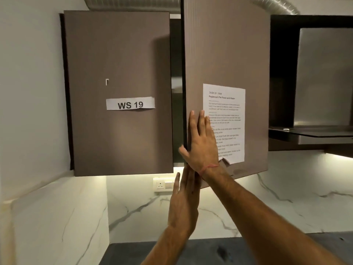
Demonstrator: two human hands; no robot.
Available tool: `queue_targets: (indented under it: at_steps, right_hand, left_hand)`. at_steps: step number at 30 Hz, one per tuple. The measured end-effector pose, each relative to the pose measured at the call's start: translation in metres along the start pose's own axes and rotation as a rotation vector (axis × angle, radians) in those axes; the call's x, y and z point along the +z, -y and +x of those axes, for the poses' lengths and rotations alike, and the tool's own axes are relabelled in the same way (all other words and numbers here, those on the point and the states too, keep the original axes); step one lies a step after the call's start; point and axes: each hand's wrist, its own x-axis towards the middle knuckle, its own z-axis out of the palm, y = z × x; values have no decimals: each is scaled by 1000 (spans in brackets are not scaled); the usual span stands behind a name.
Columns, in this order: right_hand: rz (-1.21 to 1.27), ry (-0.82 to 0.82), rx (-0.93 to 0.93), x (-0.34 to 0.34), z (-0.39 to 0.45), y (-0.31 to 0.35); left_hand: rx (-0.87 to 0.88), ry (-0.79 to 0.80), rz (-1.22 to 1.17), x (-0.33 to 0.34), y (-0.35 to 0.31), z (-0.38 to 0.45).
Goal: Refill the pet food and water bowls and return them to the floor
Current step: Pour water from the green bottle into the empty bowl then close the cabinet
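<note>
While neither pet bowl nor any food shows in the head view, the step in hand looks like getting into the wall cupboard for the pet food. The right hand (202, 144) lies flat on the front of the brown ribbed wooden cupboard door (227, 60), which stands ajar at 12 o'clock; its fingers are straight and together, and the thumb hooks round the door's left edge, over the white printed task sheet (229, 115) taped there. The left hand (183, 203) rises just below it at 6 o'clock, palm open, fingers straight, its tips near the door's bottom corner; contact cannot be told. At 9 o'clock the second brown door, bearing the white paper label "WS 19" (130, 103), stays shut. Next, the door likely needs swinging wider, then a reach inside.
</note>
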Motion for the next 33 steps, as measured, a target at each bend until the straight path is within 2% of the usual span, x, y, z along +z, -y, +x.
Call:
queue_targets:
  at_steps: [1, 4, 5, 6, 8, 10, 12, 15, 27, 33]
  right_hand:
    - [-21, 6, -14, 8, 2, -1]
    - [-58, -3, -56, 34, 9, -6]
    - [-67, -1, -77, 42, 13, -8]
    - [-69, -1, -96, 50, 16, -13]
    - [-79, 8, -137, 64, 23, -21]
    - [-73, 9, -161, 79, 28, -29]
    - [-79, -4, -186, 93, 32, -35]
    - [-72, -7, -211, 113, 39, -43]
    - [-148, -35, -249, 163, 58, -61]
    - [-142, -57, -268, 171, 59, -64]
  left_hand:
    - [24, -7, -8, 10, 8, 3]
    - [-141, 139, -136, 26, 22, 12]
    - [-181, 94, -165, 21, 24, 14]
    - [-215, 145, -157, 18, 26, 16]
    - [-279, 56, -81, 16, 24, 31]
    - [-257, 75, -67, 20, 32, 39]
    - [-224, 166, -22, 34, 40, 41]
    - [-181, 234, 106, 49, 48, 46]
    - [-197, 54, 135, 112, 73, 72]
    - [-184, 66, 226, 139, 79, 74]
